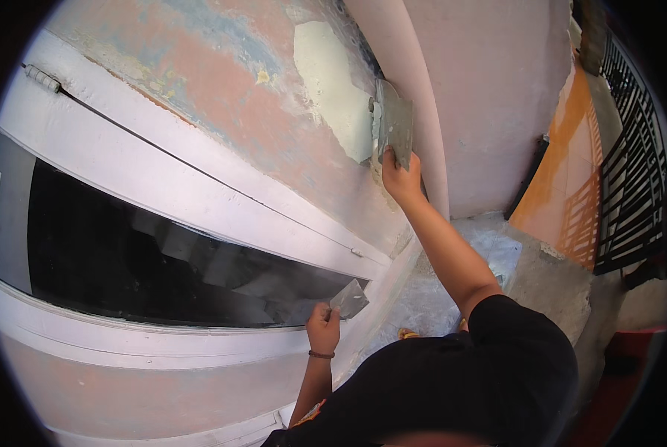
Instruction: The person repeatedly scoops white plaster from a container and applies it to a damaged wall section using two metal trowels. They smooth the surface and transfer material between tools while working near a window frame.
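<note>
My right hand [401, 176] is raised to the wall, its fingers closed around a wide grey metal putty knife [397, 123]. White putty clings to the left edge of that blade, which is beside a pale patch of filler [327, 83] on the worn pink and blue wall [229, 82]. Lower and to the left, my left hand [323, 332] grips a smaller putty knife [351, 299], its flat blade tilted up in front of the window frame. The handles are mostly hidden by my fingers.
A white-framed door or window [162, 201] with dark glass [155, 253] stands at the left. A rounded pink column [427, 97] rises just right of my right hand. Below lies a stained floor [460, 253]; black metal railings [631, 171] are at the far right.
</note>
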`<state>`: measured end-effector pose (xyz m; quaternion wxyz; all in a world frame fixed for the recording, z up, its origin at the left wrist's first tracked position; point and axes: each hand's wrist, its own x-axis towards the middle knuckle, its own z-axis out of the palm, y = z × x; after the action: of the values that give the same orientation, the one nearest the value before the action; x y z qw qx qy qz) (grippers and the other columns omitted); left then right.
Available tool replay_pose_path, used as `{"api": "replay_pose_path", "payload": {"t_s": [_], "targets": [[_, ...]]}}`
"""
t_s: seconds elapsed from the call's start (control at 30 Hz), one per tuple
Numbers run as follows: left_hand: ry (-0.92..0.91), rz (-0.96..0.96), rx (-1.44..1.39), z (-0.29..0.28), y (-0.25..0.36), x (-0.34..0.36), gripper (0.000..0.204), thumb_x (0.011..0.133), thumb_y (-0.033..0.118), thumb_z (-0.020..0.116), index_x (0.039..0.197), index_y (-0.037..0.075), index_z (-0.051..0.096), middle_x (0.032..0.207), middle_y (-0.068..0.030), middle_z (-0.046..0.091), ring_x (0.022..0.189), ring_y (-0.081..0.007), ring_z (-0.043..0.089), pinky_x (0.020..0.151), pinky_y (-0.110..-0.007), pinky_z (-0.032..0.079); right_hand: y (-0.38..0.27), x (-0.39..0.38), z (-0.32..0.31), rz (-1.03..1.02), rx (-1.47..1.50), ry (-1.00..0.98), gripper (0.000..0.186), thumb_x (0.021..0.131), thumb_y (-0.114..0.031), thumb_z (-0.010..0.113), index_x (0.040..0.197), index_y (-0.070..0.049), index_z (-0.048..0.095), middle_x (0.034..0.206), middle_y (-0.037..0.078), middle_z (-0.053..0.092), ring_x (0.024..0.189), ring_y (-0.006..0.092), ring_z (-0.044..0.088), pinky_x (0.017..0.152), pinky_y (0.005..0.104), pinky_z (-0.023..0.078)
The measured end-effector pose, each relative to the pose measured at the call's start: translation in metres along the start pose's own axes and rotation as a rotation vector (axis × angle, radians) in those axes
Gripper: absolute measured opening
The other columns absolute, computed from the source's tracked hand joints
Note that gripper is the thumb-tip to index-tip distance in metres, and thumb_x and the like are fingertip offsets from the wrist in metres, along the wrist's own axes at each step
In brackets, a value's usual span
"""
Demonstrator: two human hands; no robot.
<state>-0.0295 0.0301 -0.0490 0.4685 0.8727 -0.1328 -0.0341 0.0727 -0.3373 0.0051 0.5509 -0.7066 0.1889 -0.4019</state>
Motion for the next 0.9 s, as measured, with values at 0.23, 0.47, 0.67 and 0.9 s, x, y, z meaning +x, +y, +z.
{"api": "replay_pose_path", "payload": {"t_s": [0.23,0.47,0.67,0.9], "targets": [[0.005,-0.059,0.223,-0.023,-0.023,-0.025,0.019,0.086,0.011,0.073,0.087,0.0,0.058,0.074,-0.0074,0.063,0.069,-0.0116,0.058,0.066,-0.03,0.049,-0.054,0.024,0.062,-0.222,-0.402,0.318,0.077,0.078,-0.001,0.059,0.149,0.004,0.03,0.127,0.03,0.058,0.082,0.0399,0.07,0.068,0.0426,0.058],[-0.069,0.03,0.208,-0.018,-0.037,-0.021,0.018,0.086,0.01,0.073,0.088,0.0,0.059,0.075,-0.0092,0.065,0.07,-0.0127,0.06,0.066,-0.03,0.049,-0.123,0.021,0.042,-0.443,-0.284,0.266,0.079,0.077,-0.002,0.059,0.15,0.005,0.028,0.132,0.035,0.053,0.086,0.0394,0.07,0.068,0.0412,0.058],[-0.078,-0.023,0.167,-0.016,-0.026,-0.019,0.017,0.087,0.009,0.072,0.086,0.001,0.058,0.072,-0.007,0.063,0.066,-0.01,0.056,0.063,-0.028,0.047,-0.067,-0.053,0.023,-0.059,-0.035,0.181,0.074,0.082,-0.002,0.056,0.15,0.004,0.028,0.11,0.031,0.064,0.087,0.0418,0.068,0.077,0.0459,0.054],[-0.075,-0.023,0.154,-0.009,-0.022,-0.04,0.017,0.087,0.009,0.072,0.087,0.001,0.057,0.071,-0.0078,0.062,0.066,-0.0102,0.056,0.064,-0.029,0.048,-0.068,-0.003,0.044,0.065,-0.131,0.229,0.067,0.08,-0.003,0.054,0.144,0.008,0.036,0.096,0.029,0.067,0.079,0.0437,0.067,0.073,0.0475,0.054]]}}
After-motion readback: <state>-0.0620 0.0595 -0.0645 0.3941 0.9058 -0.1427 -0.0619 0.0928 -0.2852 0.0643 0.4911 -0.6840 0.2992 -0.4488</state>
